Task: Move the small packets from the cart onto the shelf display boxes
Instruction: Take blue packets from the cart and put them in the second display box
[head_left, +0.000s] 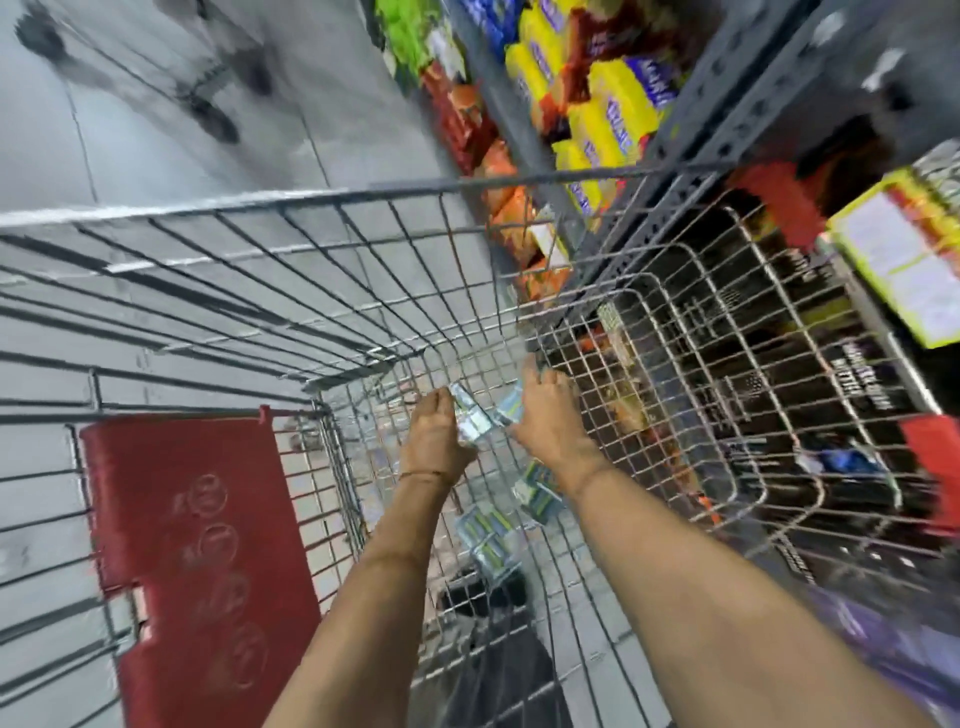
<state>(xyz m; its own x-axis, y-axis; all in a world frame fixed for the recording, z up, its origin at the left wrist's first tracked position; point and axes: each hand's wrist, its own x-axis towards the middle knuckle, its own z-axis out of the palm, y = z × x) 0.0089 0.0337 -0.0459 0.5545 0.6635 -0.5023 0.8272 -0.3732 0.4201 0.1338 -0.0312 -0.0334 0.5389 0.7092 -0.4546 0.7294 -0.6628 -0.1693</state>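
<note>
Both of your bare arms reached down into the silver wire-mesh shopping cart (675, 322). Your left hand (436, 436) sat at the 11 o'clock side of the cart floor, and your right hand (550, 415) sat just beside it at 1 o'clock.

Between the two hands you held a cluster of small pale blue-and-silver packets (475, 421). The fingers of your left hand curled around the left edge of that cluster. The fingers of your right hand pressed against its right edge; motion blur hid how tightly they closed.

More small packets with green-and-blue print (488, 540) lay loose on the cart floor at 6 o'clock from your hands, under your forearms, well apart from the shelf.

The red plastic child-seat flap (202, 561) of the cart stood at 8 o'clock from your hands.

The grey metal shelf rack (727, 98) rose at 1 o'clock, touching or just beside the cart's far right side. Yellow-and-purple wrapped bags (618, 114) filled its upper level. A yellow-edged cardboard display box (904, 260) sat at 3 o'clock.
</note>
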